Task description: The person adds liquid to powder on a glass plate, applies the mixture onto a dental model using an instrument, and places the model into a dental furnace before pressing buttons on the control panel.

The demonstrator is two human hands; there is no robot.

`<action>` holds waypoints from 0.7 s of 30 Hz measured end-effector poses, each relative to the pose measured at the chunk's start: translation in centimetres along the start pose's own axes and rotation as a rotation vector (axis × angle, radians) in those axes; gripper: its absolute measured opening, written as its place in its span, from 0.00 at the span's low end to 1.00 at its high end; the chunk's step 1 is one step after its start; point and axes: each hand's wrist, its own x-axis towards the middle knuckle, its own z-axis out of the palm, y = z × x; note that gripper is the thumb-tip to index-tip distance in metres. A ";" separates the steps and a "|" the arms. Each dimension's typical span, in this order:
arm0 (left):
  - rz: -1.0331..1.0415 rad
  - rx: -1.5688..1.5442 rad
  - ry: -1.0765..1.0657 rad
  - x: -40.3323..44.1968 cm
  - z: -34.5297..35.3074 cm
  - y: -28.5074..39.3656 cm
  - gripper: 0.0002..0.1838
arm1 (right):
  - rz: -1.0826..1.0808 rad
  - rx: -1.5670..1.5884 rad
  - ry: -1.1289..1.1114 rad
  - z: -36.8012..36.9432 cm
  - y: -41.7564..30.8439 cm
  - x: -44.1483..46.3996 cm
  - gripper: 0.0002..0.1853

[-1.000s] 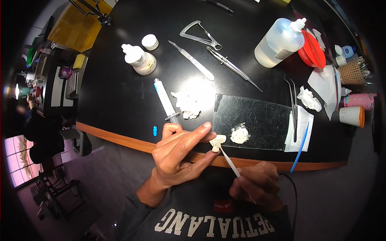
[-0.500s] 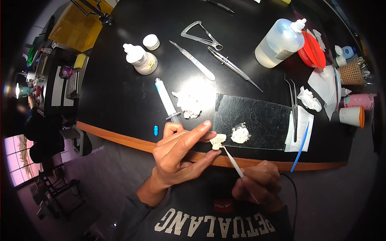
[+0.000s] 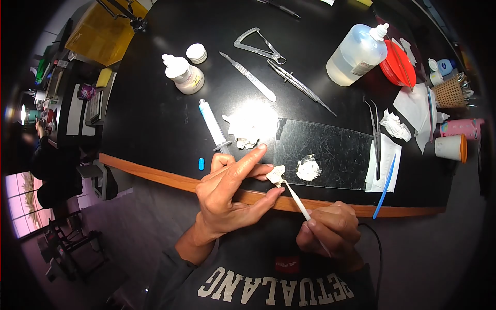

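Observation:
Between the thumb and fingers of my left hand (image 3: 225, 194) is a small cream-coloured piece (image 3: 276, 174) with a bumpy face, perhaps a dental model; its exact kind is unclear. The index finger of that hand stretches out above it. My right hand (image 3: 333, 230) grips a thin white plastic dental instrument (image 3: 298, 201) like a pen, its bent tip at the lower right edge of the piece. Just to the right, a mound of white paste (image 3: 308, 169) sits on a scratched glass slab (image 3: 341, 144) near the table edge.
Left of the slab are a syringe (image 3: 212, 121), a blue cap (image 3: 201, 164) and crumpled white tissue (image 3: 248, 126). Farther back lie a scalpel (image 3: 250, 77), a caliper (image 3: 258, 46) and a dropper bottle (image 3: 184, 75). Tweezers (image 3: 376, 144) and a blue stick (image 3: 385, 188) lie right.
The cream-coloured piece has turned in my left fingers and shifted slightly up and left. The tip of the white instrument has moved up a little with it.

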 end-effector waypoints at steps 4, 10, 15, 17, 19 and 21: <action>0.015 0.022 0.001 0.1 0.0 0.0 0.44 | -0.002 0.002 -0.006 0.1 0.1 0.0 0.17; 0.024 0.044 -0.004 0.2 -0.1 0.0 0.44 | -0.003 0.005 0.000 0.3 0.1 0.0 0.17; 0.028 0.055 -0.006 0.2 -0.1 0.1 0.43 | 0.001 0.001 -0.001 0.3 0.1 0.1 0.17; 0.038 0.066 -0.008 0.3 -0.2 0.1 0.43 | 0.004 0.003 -0.004 0.3 0.1 0.1 0.17; 0.032 0.061 -0.004 0.3 -0.1 0.1 0.43 | 0.007 0.004 -0.007 0.3 0.1 0.1 0.17; 0.028 0.058 -0.003 0.2 -0.1 0.1 0.43 | 0.009 0.007 -0.009 0.3 0.1 0.2 0.17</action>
